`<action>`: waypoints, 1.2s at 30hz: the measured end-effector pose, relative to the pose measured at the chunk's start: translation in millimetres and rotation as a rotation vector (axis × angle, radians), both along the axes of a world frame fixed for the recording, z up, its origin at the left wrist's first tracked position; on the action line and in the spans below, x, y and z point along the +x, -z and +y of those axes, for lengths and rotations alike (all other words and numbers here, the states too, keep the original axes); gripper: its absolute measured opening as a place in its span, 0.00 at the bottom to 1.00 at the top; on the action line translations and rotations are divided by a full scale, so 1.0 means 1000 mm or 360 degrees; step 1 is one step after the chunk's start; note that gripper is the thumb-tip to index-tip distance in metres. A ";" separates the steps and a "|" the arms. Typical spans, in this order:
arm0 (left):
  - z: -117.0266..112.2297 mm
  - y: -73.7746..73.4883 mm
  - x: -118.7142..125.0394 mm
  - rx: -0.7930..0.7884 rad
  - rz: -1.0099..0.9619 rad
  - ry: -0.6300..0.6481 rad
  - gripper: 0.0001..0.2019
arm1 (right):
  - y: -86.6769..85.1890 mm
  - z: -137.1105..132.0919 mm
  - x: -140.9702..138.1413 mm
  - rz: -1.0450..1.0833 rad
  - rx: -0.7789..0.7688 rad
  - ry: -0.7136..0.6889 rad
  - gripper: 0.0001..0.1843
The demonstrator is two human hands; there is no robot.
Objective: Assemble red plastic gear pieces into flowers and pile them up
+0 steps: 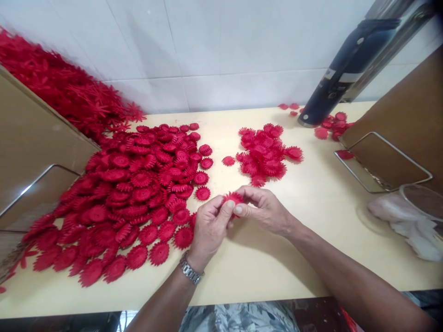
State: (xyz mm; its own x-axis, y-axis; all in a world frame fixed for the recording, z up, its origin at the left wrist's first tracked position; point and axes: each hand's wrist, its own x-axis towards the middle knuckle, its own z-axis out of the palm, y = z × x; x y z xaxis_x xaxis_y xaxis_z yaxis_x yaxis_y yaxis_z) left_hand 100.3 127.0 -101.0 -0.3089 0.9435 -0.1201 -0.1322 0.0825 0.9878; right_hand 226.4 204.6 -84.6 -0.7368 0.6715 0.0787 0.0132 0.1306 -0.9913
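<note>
Between both hands is a red artificial flower piece (233,198) with a toothed, petal-like rim, held above the front middle of the table. My left hand (212,222), with a metal watch on its wrist, pinches it from the left, thumb on top. From the right my right hand (265,210) grips the same piece between thumb and fingers. The fingertips underneath are partly hidden. To the left spreads a large heap of similar red flower pieces (141,180). Beyond the hands lies a smaller pile of thinner-looking red pieces (263,154).
A dark blue bottle (341,76) stands at the back right, with more red pieces (335,124) beside it. Cardboard boxes (41,115) and metal wire stands (384,161) flank both sides. At right sits a clear plastic cup (424,200) by a crumpled white bag (408,226). A tiled wall closes the back.
</note>
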 end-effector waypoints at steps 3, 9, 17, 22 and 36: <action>0.001 -0.002 0.000 0.0018 -0.0008 0.0016 0.14 | 0.001 -0.001 0.000 0.0101 -0.0105 0.0043 0.11; 0.002 -0.004 0.002 0.0052 0.0076 -0.0043 0.08 | 0.004 -0.004 -0.002 -0.0213 0.0606 0.0323 0.14; 0.002 -0.002 0.005 0.0021 -0.0111 0.0063 0.09 | 0.007 -0.007 -0.007 -0.0218 0.0395 0.0134 0.18; 0.005 -0.003 0.005 -0.0003 -0.0467 0.0002 0.10 | 0.010 -0.005 -0.006 -0.0024 0.0109 -0.0158 0.21; 0.009 -0.020 0.011 -0.0145 -0.1133 0.0060 0.09 | 0.012 -0.006 -0.015 -0.0187 0.1741 0.0664 0.09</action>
State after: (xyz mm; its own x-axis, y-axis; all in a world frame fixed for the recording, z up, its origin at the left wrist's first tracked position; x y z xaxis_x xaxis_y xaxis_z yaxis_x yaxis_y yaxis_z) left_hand 111.5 135.9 -81.1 -0.0937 0.9287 -0.3589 -0.7372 0.1776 0.6519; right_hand 211.5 198.4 -96.5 -0.5172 0.4793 0.7091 0.3398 0.8754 -0.3439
